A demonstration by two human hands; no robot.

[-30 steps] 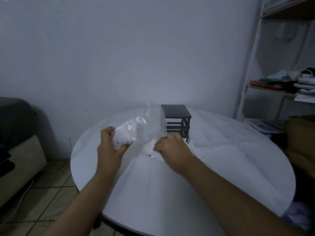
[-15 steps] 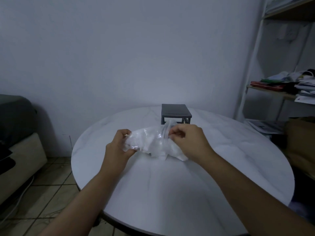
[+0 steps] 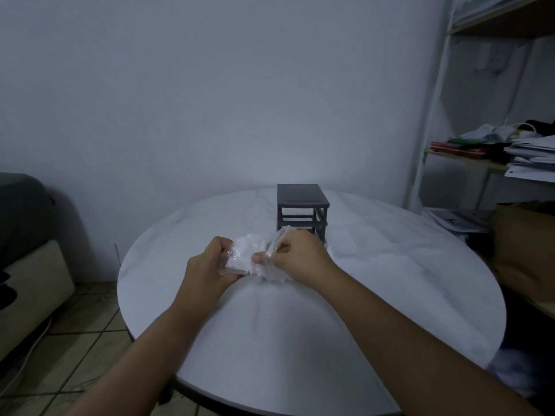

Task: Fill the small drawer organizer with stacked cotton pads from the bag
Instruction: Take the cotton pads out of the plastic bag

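I see my left hand (image 3: 210, 264) and right hand (image 3: 295, 255) both pinching the crumpled clear plastic bag (image 3: 250, 255) between them, the dark grey drawer organizer (image 3: 301, 205) just beyond.

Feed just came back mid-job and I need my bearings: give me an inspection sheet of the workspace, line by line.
Surface: round white table, faintly marbled.
Job's things: clear bag with white cotton pads inside, held over the table; dark drawer organizer upright behind it, no pads seen in it.
Clutter: white scrap by the organizer's foot, unclear what.
Grippers: left hand and right hand both grip the bag.
Cables: white cable on the floor at left.
Surroundings: sofa left; shelf with papers right.
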